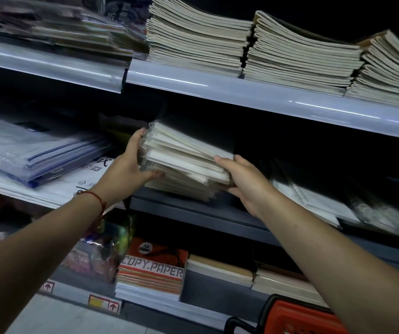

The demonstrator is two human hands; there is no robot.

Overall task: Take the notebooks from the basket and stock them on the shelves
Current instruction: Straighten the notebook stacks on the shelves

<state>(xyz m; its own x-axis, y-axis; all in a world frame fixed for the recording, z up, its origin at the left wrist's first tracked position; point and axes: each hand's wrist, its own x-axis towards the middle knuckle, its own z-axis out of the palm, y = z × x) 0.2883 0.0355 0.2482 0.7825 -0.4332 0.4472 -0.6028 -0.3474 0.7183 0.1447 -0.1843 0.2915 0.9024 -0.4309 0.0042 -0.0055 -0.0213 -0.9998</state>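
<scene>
Lower left of your view: orange-topped ream marked "COPY.PAPER" (150,271) standing on the bottom tier. Just left of it, shiny crinkled plastic packs (97,251). Middle tier, far left: blue clear-sleeved folders (32,150), stacked flat. Pale floor tiles (68,319) below.

You held a stack of notebooks (184,162) between your left hand (131,165) and right hand (244,182), resting on the middle shelf (193,208); the red basket (299,317) sat below.
</scene>
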